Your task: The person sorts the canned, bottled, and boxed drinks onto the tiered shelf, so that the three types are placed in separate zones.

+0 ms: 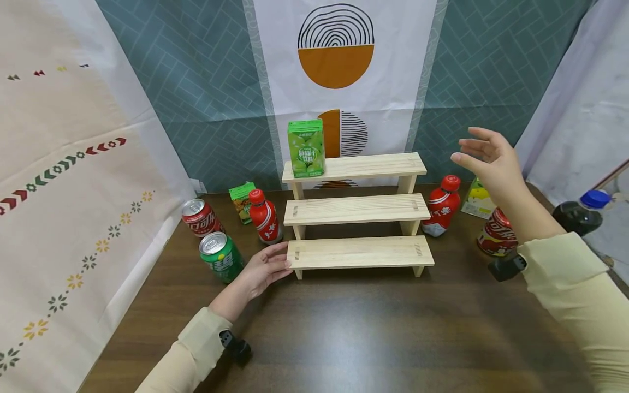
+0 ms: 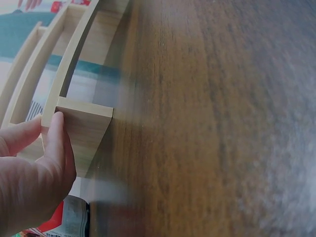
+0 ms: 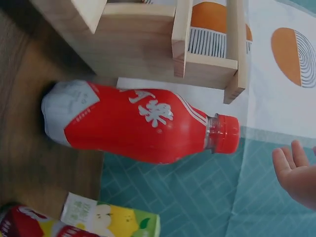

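Green-apple carton atop wooden shelf

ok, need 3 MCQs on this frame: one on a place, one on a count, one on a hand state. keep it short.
1. Where does the green carton stand?
A. on the top step of the wooden shelf
B. on the bottom step
C. on the table beside the cans

2. How many red-capped bottles stand on the table?
A. one
B. two
C. four

3. What is the right hand doing?
A. gripping a bottle
B. pressing on the top step
C. raised in the air, fingers open, holding nothing

Answers:
1 A, the carton sits at the left end of the highest step.
2 B, one bottle stands left of the shelf and one bottle right of it.
3 C, the head view shows it above the right bottle with spread fingers, touching nothing; the left hand touches the bottom step's left end.
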Demonstrator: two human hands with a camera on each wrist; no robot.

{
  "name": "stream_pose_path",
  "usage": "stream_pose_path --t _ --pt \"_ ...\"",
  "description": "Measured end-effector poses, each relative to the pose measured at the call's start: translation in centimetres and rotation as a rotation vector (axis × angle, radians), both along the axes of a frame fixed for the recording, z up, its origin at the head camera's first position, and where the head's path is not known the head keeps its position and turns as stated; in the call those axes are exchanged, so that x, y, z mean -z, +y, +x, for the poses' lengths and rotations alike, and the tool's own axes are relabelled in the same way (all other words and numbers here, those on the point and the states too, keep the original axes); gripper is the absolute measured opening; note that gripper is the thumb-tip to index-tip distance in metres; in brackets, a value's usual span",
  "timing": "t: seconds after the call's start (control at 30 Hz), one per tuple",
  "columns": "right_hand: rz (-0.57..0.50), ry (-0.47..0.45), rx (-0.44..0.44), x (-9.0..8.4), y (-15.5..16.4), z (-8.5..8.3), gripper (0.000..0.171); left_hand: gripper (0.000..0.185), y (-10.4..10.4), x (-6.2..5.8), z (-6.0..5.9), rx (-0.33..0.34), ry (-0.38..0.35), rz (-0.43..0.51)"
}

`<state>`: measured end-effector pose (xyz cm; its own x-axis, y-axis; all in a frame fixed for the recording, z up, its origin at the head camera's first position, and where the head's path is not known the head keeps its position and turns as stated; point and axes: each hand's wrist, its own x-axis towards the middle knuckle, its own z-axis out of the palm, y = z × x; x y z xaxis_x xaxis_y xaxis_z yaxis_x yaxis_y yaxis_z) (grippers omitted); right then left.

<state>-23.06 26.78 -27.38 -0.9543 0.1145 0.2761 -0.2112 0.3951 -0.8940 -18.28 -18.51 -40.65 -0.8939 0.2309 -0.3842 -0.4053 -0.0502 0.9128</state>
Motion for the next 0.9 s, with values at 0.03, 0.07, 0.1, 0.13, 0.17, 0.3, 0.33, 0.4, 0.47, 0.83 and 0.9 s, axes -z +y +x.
stream_pose_path --t 0.03,0.07,0.1,0.13,0.17,0.3,0.33,0.4,0.47,0.83,0.9 --pt "-0.012 0.002 -0.001 0.2 0.1 0.1 0.063 0.059 0.0 0.0 0.0 -0.001 0.000 0.001" --pt "-0.024 0.002 -0.003 0.5 0.2 0.1 0.062 0.059 0.0 0.0 -0.1 -0.001 -0.002 0.002" --pt "-0.025 0.000 -0.002 0.7 0.2 0.2 0.062 0.059 0.0 0.1 -0.1 -0.001 -0.003 0.001" --pt "-0.018 -0.001 0.004 1.0 0.3 0.2 0.062 0.059 -0.1 0.1 -0.1 0.000 -0.004 0.002" --pt "-0.013 -0.004 0.008 1.2 0.4 0.2 0.062 0.059 -0.1 0.1 -0.1 0.001 -0.003 0.002" --pt "0.017 -0.014 0.020 2.2 0.6 0.4 0.063 0.059 -0.1 0.1 -0.1 0.006 0.002 0.001" --pt "0.024 -0.016 0.023 2.5 0.7 0.4 0.063 0.059 -0.1 0.1 -0.1 0.008 0.004 0.003" --pt "0.034 -0.022 0.025 2.9 0.7 0.5 0.064 0.059 -0.1 0.1 0.0 0.010 0.007 0.006" --pt "0.046 -0.030 0.029 3.4 0.7 0.5 0.064 0.059 -0.1 0.1 0.0 0.012 0.008 0.010" --pt "0.092 -0.085 0.031 5.7 1.2 0.8 0.069 0.060 0.0 0.1 0.0 0.002 0.000 0.025" --pt "0.085 -0.085 0.025 6.1 1.3 0.8 0.068 0.060 -0.1 0.1 0.0 0.000 -0.001 0.026"
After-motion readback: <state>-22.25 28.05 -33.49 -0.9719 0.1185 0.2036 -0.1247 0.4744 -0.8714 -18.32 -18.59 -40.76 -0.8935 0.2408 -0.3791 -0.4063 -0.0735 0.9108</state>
